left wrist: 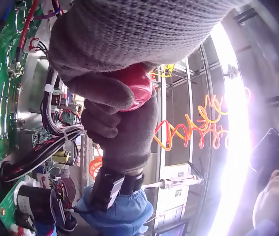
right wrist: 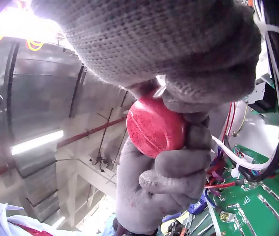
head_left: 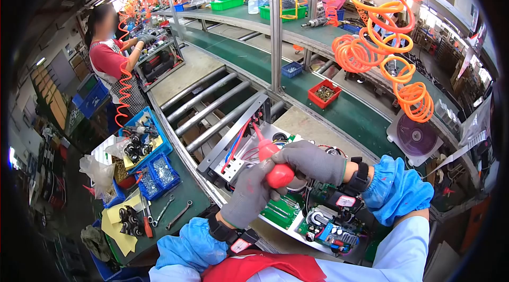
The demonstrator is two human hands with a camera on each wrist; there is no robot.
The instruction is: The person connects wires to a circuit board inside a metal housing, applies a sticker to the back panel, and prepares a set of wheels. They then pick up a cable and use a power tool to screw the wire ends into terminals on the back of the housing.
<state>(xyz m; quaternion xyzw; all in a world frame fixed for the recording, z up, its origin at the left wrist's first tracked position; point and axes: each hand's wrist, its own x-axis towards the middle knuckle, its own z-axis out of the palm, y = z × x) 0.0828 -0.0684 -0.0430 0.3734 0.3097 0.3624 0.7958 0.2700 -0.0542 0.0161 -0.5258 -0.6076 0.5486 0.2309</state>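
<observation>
A red squeeze bottle [head_left: 277, 168] with a long thin tip points up at the end panel [head_left: 233, 141] of an open metal chassis, near red and blue wires. My gloved left hand [head_left: 248, 193] grips the bottle from the left, its fingers curled round it. From the other side my gloved right hand [head_left: 313, 161] holds it too, the fingers bent against it. The bottle's rounded red base [right wrist: 155, 127] shows between both hands in the right wrist view. Green circuit boards [head_left: 281, 210] lie inside the chassis below the hands. The tip's exact contact is too small to tell.
Blue bins [head_left: 159, 176] of small parts, wrenches [head_left: 178, 215] and a red-handled screwdriver [head_left: 147, 225] lie at left. Metal rollers [head_left: 212, 107] run beyond the chassis. A red bin [head_left: 324, 94] sits on the green belt. Orange coiled hoses [head_left: 413, 96] hang at right. A person in red stands at upper left.
</observation>
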